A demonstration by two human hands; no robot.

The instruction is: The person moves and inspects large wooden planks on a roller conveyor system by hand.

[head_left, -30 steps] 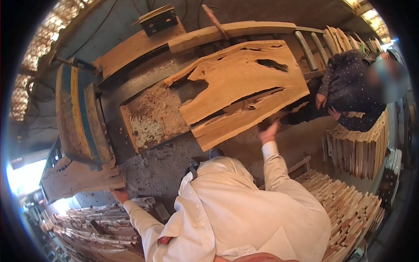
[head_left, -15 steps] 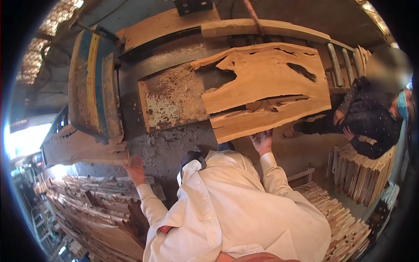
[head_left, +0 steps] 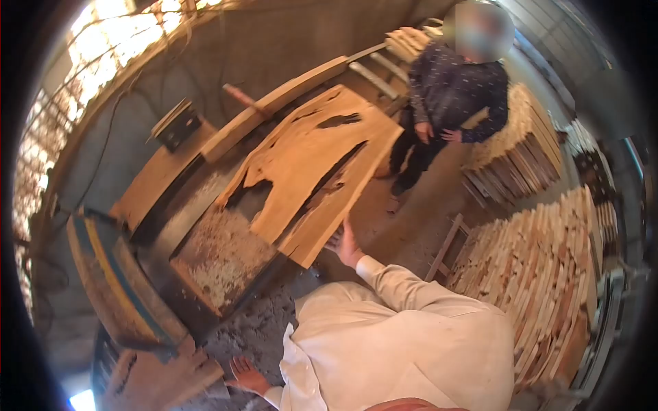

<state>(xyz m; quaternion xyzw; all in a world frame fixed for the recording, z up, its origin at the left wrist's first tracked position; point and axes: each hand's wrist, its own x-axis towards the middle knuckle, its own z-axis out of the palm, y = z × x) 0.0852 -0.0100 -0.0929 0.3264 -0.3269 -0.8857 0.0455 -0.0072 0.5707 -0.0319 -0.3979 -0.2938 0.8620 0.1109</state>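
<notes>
Now my left hand (head_left: 248, 377) has come away from the end of the rough board (head_left: 164, 377), so no hand is clearly on that board. It is open, fingers spread, holding nothing, just beside the board's end. I also see my right hand (head_left: 349, 246) open at the near edge of the holed slab (head_left: 295, 164), seemingly touching it; whether it bears weight, I can't tell. The slab lies beside the sawdust-strewn plate (head_left: 223, 257), with a co-worker (head_left: 459, 89) standing near its far end.

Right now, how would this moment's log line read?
right hand: at near edge of slab | left hand: open, beside end of darker board | co-worker: standing beyond slab
</notes>
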